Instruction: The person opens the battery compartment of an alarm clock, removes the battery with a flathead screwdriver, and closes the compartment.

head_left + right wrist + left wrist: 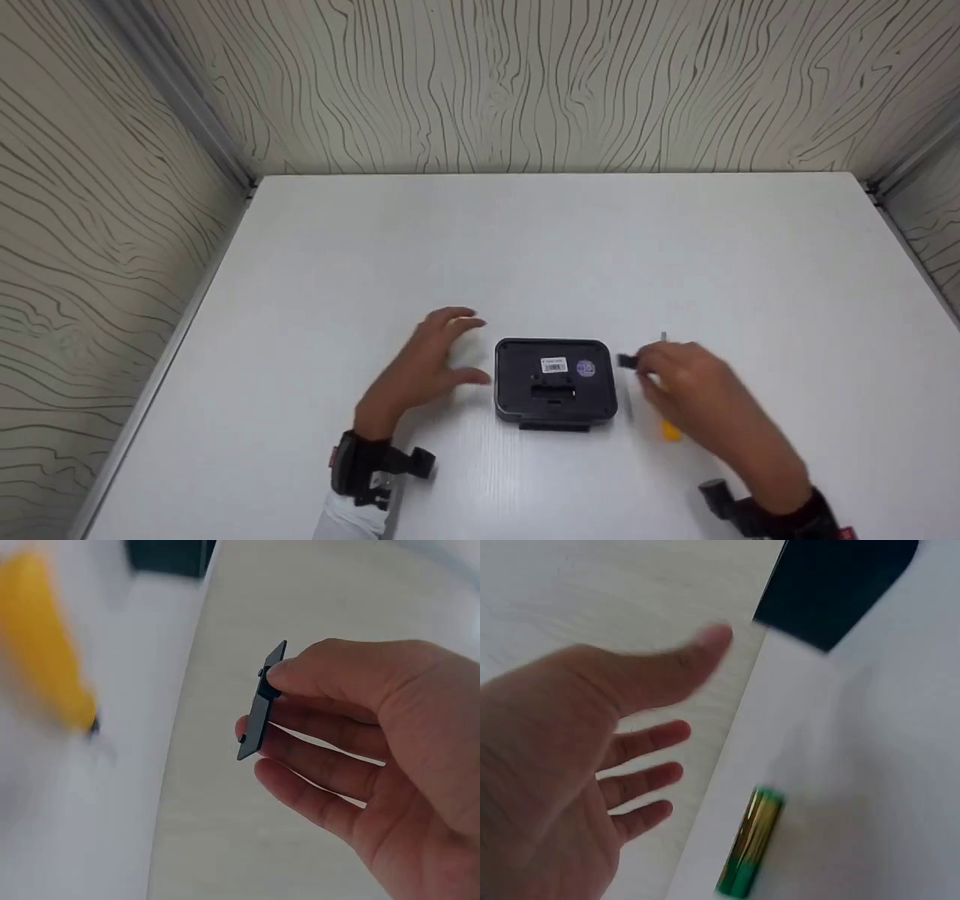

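A black rectangular device (525, 390) lies back side up on the table, with a white barcode label, a round purple sticker and an uncovered battery slot (553, 392). To its right, my right hand (694, 386) pinches a small black battery cover (262, 705) between thumb and fingers, held clear of the device. My left hand (427, 367) is at the device's left side, thumb and fingers spread apart and holding nothing. A green and gold battery (751, 841) lies on the table in the left wrist view. Under my right hand is a screwdriver with a yellow handle (670, 431), partly hidden.
The white table (450, 247) meets a wood-grain patterned panel (525, 82) at the back. More patterned panels stand at left and right, with a grey metal post (176, 97) in the left corner.
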Demonstrator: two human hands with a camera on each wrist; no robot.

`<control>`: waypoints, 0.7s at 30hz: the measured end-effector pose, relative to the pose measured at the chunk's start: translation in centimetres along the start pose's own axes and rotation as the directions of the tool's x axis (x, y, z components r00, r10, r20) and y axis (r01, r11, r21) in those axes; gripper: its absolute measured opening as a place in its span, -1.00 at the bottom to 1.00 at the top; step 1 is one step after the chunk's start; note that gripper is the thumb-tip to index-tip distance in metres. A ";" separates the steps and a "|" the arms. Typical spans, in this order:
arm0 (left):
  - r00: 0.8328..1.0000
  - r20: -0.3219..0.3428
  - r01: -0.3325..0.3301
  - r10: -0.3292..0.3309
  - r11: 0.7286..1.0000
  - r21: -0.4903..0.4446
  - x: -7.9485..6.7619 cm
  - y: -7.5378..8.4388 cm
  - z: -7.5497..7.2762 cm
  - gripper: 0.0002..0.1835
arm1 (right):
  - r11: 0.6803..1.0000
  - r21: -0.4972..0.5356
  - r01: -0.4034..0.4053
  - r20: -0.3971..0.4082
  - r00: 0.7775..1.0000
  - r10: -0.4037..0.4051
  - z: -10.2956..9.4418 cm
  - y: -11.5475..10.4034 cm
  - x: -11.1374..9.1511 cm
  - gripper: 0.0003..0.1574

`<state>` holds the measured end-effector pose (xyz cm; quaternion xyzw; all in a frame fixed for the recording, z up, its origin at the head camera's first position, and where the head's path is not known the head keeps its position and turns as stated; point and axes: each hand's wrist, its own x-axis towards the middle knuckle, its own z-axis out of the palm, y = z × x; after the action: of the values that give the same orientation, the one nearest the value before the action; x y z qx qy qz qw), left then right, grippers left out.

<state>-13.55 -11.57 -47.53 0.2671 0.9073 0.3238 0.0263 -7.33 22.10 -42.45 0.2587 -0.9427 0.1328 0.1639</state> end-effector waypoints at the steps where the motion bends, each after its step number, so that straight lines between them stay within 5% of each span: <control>1: 0.998 0.045 -0.039 0.041 0.999 -0.024 0.3 0.8 0.8 -0.08 | 0.998 -0.010 0.059 0.004 0.998 -0.059 0.6 -1.4 0.5 -0.81; 4: 0.979 0.176 -0.089 0.099 0.994 -0.062 0.8 2.4 2.9 0.18 | 0.984 -0.032 0.176 0.065 0.983 -0.174 2.5 -4.6 1.6 -0.89; 6: 0.971 0.208 -0.102 0.114 0.992 -0.068 0.8 2.8 3.9 0.22 | 0.979 -0.048 0.201 0.104 0.975 -0.195 3.7 -5.7 1.9 -0.92; 13: 0.973 0.172 -0.144 0.151 0.988 -0.053 0.8 2.9 4.5 0.16 | 0.976 -0.042 0.214 0.067 0.975 -0.210 5.7 -6.3 2.0 -0.91; 21: 0.974 0.188 -0.117 0.125 0.992 -0.053 0.9 2.9 4.5 0.16 | 0.966 -0.083 0.245 0.070 0.968 -0.240 5.8 -6.4 1.9 -0.85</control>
<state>-11.95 -6.67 -49.25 0.3509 0.8757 0.3165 0.0988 -6.87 13.94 -45.98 0.3682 -0.9135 0.0606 0.1624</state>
